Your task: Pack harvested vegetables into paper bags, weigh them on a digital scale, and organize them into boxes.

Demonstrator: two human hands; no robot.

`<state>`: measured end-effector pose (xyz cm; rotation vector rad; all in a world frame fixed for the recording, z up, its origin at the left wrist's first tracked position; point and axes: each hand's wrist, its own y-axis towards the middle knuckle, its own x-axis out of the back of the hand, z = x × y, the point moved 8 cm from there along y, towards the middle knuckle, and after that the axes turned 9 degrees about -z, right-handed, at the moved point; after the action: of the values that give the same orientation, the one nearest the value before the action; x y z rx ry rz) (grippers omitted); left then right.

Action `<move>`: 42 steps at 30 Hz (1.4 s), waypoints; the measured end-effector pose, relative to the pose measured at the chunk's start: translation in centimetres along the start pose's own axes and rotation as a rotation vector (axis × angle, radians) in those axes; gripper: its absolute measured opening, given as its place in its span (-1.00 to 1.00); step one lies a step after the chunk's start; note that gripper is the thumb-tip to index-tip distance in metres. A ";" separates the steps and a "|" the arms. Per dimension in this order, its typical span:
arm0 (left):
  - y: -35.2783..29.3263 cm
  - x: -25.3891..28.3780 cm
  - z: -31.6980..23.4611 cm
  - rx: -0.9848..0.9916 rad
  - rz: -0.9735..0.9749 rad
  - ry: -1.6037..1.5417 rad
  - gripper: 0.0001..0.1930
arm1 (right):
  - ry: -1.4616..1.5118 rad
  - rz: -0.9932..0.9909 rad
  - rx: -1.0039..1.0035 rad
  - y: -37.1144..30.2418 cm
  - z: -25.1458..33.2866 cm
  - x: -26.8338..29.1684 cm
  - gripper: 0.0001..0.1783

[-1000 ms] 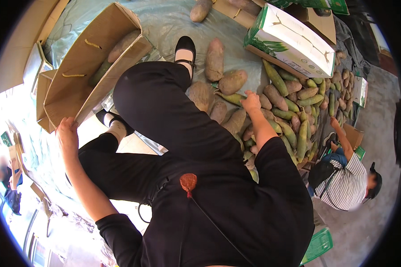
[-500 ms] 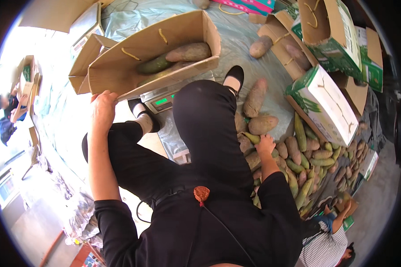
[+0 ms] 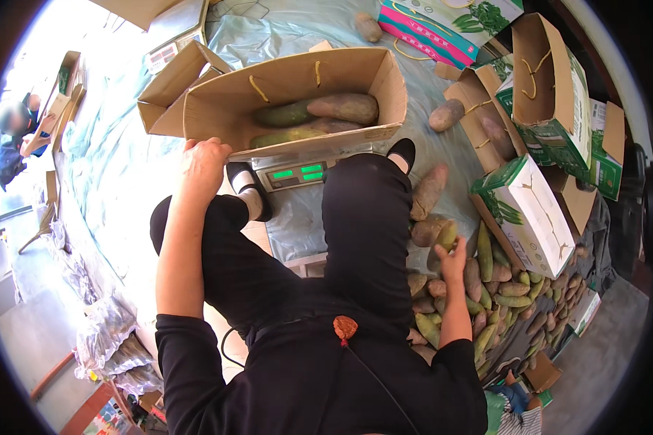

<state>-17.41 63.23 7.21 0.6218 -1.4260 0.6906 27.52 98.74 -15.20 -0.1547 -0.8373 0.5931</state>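
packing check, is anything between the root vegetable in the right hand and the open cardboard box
Yes: in this view the raised right knee and a black shoe lie between the right hand's root vegetable and the cardboard box. The box's near wall stands there too.

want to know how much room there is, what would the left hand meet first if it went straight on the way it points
The open brown carton. The left hand appears right at its near-left corner, leaving little or no gap, though exact contact is hard to judge.
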 end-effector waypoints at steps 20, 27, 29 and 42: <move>0.3 0.0 -0.5 -0.018 0.030 -0.002 -0.84 | 1.059 0.495 0.395 0.2 44.6 -7.2 -0.62; 0.4 -0.7 0.8 -0.054 0.064 0.002 -0.88 | 0.707 0.387 0.354 3.5 37.9 -5.0 -0.61; 0.5 -0.5 0.5 -0.002 0.099 -0.014 -0.89 | 0.597 0.235 0.318 4.8 32.8 -2.2 -0.62; 0.5 -2.3 1.8 -0.040 0.064 -0.085 -0.89 | 0.108 -0.141 -0.525 -4.0 -11.1 -0.8 -0.59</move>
<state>-18.99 62.07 4.96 0.5825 -1.5401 0.6913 37.00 96.08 -21.71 -0.5957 -0.8761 0.2198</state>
